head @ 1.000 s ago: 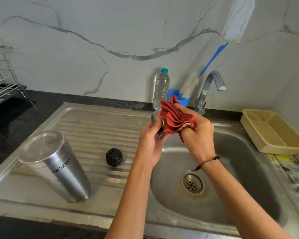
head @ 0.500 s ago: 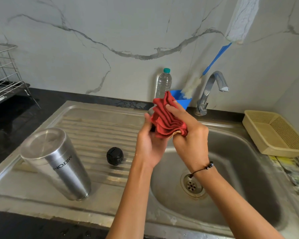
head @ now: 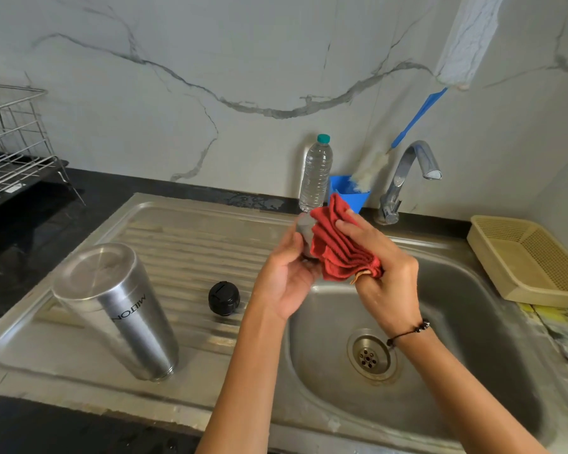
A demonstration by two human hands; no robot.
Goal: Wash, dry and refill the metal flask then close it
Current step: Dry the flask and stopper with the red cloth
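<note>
Three parts of the flask are in view: the steel body (head: 118, 309) stands inverted, mouth down, on the ribbed drainboard (head: 191, 244) of the sink; the black stopper (head: 224, 297) sits just beside it on the same ridges; and a small metal cap (head: 304, 226), mostly hidden, is held above the basin (head: 473, 339). The left hand (head: 287, 276) has its fingers curled around that cap from below. The right hand (head: 379, 267) grips a bunched red cloth (head: 340, 252) and presses it against the cap; drying appears to be the step in hand. The cap is judged light, rigid and likely slick while wet, so a grip round its rim with the cloth as padding suits it. The body is judged stiff, smooth-walled and of moderate weight when empty; it should be taken round the mid-barrel, near the printed lettering, not by the base. On uneven ridges, an inverted flask could tip if knocked. A plastic water bottle (head: 315, 175) stands against the wall behind, near the tap (head: 407, 178). Refilling and closing are not yet done.
</note>
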